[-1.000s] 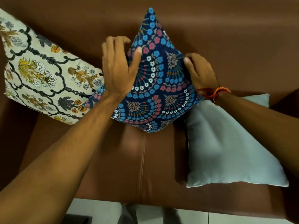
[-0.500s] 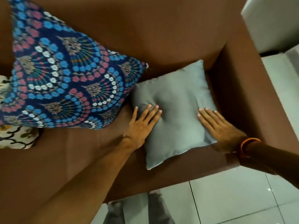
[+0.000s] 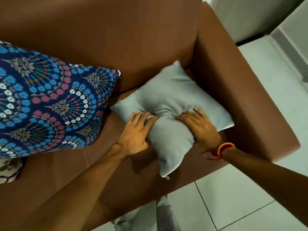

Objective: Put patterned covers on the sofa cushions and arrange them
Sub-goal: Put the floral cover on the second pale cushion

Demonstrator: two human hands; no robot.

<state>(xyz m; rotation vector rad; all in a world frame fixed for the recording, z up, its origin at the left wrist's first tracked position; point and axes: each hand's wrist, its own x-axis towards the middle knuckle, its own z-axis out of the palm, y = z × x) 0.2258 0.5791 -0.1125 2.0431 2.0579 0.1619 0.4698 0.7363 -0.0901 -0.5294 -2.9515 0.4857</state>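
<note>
Left grip: our left hand (image 3: 135,130) lies on the near-left part of the grey cushion (image 3: 168,97), fingers curled into the fabric and bunching it; closed on the cushion.
Right grip: our right hand (image 3: 199,126) mirrors it on the near-right part, fingers dug in, a thread band (image 3: 221,149) at the wrist; also holding the cushion.
Between the grips: the cloth is pinched into a deep fold between the two hands, so we judge both are squeezing inward, not just resting.
Cushion: plain, no patterned cover on it yet; it lies on the sofa (image 3: 150,39) seat in the right corner, far corner against the backrest, right side beside the armrest.
Axis: it sits turned like a diamond, one corner toward the backrest and the opposite corner, with a small zip pull (image 3: 167,177), hanging over the seat's front edge toward us.
Which way from the grips: most of the cushion lies forward of our hands; the zip corner lies back toward us, nearer the right hand.
Nearer hand: both are on it equally; neither needs to reach.
Blue cushion (image 3: 50,105): already covered, leaning on the backrest to the left, just beside the grey one.
Cream cushion (image 3: 8,170): only a corner shows at the left edge.
Next move, as we judge: lift the grey cushion toward us; no spare cover is in view.
</note>
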